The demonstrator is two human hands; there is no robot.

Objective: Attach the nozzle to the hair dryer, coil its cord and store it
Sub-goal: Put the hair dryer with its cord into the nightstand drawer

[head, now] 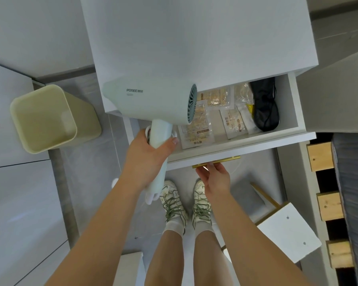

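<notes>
At the drawer, left hand grips hair dryer, barrel pointing left; right hand holds its pull.

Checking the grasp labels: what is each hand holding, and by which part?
The left hand grips the hair dryer by its handle, cord loops bunched against it. The right hand touches the gold drawer handle; a grip cannot be told.

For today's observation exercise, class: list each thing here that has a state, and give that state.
hair dryer: held up by its handle
cord: bunched along the handle
drawer: pulled open
left hand: grips the hair dryer
right hand: holds the drawer handle
bin: upright, no lid
</notes>
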